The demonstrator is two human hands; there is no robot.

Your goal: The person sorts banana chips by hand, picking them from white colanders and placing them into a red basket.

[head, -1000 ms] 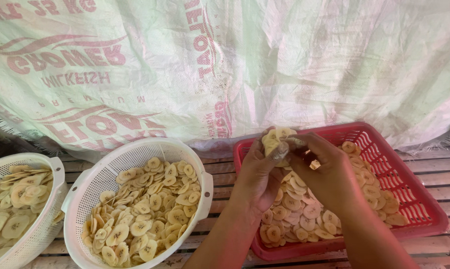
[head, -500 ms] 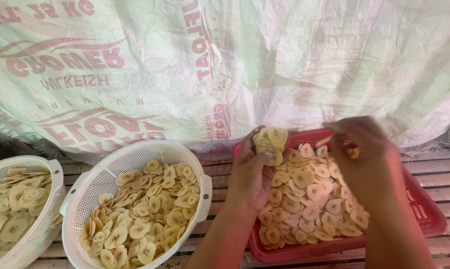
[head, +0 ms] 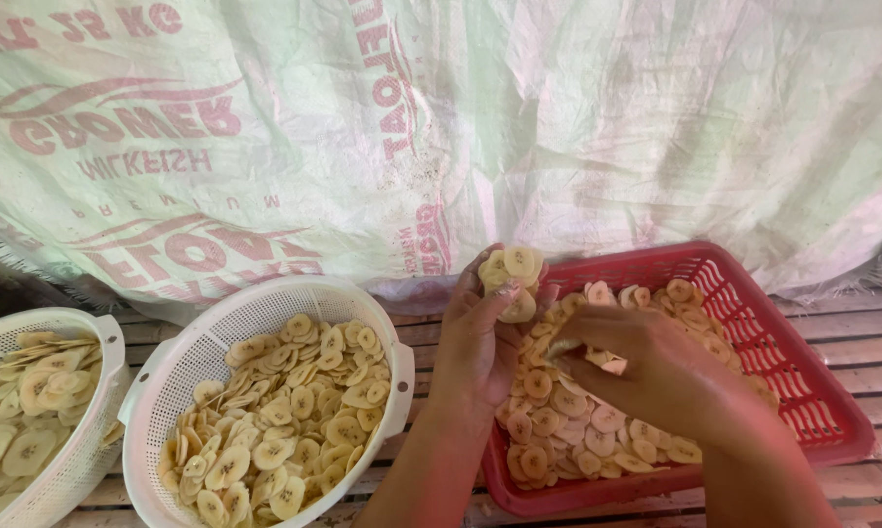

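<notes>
My left hand (head: 480, 337) is raised over the left side of a red plastic basket (head: 812, 376) and grips a small stack of pale yellow banana slices (head: 509, 274) between thumb and fingers. My right hand (head: 646, 372) reaches down into the basket, fingers curled and touching the loose banana slices (head: 558, 430) that fill it; what it pinches is hidden under the fingers.
A white perforated colander (head: 206, 332) full of banana slices stands left of the basket, and a second white colander (head: 94, 328) with slices sits at the far left edge. All rest on a wooden slatted bench (head: 851, 337). A printed woven sack sheet (head: 441, 127) hangs behind.
My right hand went from the stack out to the basket's far right, then came back down to the slices in the middle. My left hand kept the stack and shifted slightly left.
</notes>
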